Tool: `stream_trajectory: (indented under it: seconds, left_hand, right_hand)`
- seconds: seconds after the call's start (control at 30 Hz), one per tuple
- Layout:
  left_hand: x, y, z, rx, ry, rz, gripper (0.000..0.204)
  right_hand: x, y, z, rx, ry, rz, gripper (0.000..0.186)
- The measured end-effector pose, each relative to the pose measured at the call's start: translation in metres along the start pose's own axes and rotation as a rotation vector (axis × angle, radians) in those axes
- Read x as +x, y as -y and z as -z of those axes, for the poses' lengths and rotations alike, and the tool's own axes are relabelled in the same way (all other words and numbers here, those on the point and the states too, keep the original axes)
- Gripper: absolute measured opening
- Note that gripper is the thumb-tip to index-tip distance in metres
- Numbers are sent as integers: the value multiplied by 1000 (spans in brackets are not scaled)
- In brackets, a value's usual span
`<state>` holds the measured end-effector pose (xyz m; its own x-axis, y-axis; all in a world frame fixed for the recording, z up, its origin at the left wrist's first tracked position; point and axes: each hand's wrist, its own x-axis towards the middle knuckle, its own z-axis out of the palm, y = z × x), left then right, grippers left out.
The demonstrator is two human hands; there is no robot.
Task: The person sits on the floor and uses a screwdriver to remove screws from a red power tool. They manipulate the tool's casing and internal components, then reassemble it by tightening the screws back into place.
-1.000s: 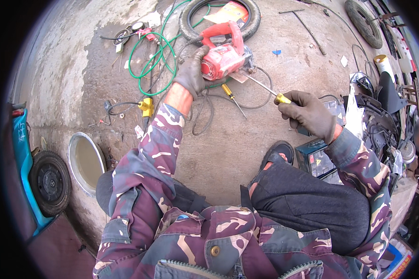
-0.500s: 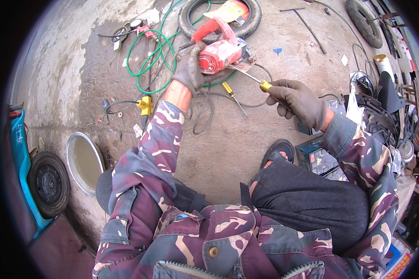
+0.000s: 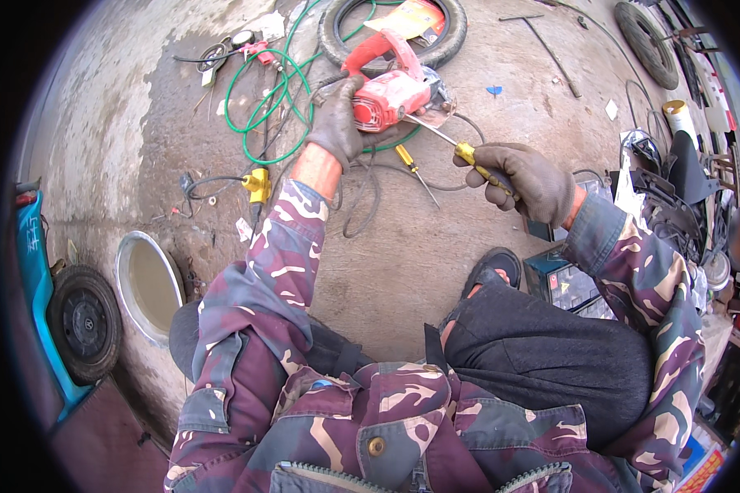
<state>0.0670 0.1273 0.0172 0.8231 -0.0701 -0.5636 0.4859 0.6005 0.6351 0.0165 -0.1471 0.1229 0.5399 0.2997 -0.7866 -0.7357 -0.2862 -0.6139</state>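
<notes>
My gloved left hand [image 3: 335, 119] grips the side of a red power tool [image 3: 380, 103] with a loop handle, held over the concrete floor. In my gloved right hand [image 3: 524, 182] is a long screwdriver [image 3: 469, 154] with a yellow handle; its shaft reaches to the lower right part of the tool, where the exact tip is hard to make out. A second, smaller yellow screwdriver [image 3: 404, 157] lies on the floor just below the tool, beside a loop of dark cable [image 3: 374, 197].
Around me lie a tire [image 3: 448, 49], green hose [image 3: 267, 152], yellow connector [image 3: 257, 186], metal T-bar [image 3: 551, 62], basin of murky water [image 3: 150, 283] and case of small parts [image 3: 569, 286]. A wheel [image 3: 85, 324] stands left; cluttered parts [image 3: 674, 197] fill the right side.
My right hand and the screwdriver have moved up and to the left, toward the tool. The red tool and my left hand have shifted slightly up and left.
</notes>
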Motion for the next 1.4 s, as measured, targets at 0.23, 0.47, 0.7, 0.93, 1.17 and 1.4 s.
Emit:
stream_trajectory:
  seconds: [0.23,0.47,0.7,0.93,1.17,1.4]
  left_hand:
    - [5,1,2,-17,16,15,43]
    - [5,-1,8,49,56,59,47]
    - [7,5,3,70,7,50,42]
    - [11,5,6,61,-21,46,42]
    - [15,3,15,95,-18,55,44]
    - [15,6,16,83,-33,18,43]
  right_hand:
    - [0,-4,1,-33,13,20,36]
    - [11,0,11,-44,49,0,37]
    - [22,28,35,-220,82,-53,40]
    - [31,28,22,-1137,-280,509,42]
    - [9,24,-3,-981,-339,666,45]
    - [-6,42,10,108,-13,165,54]
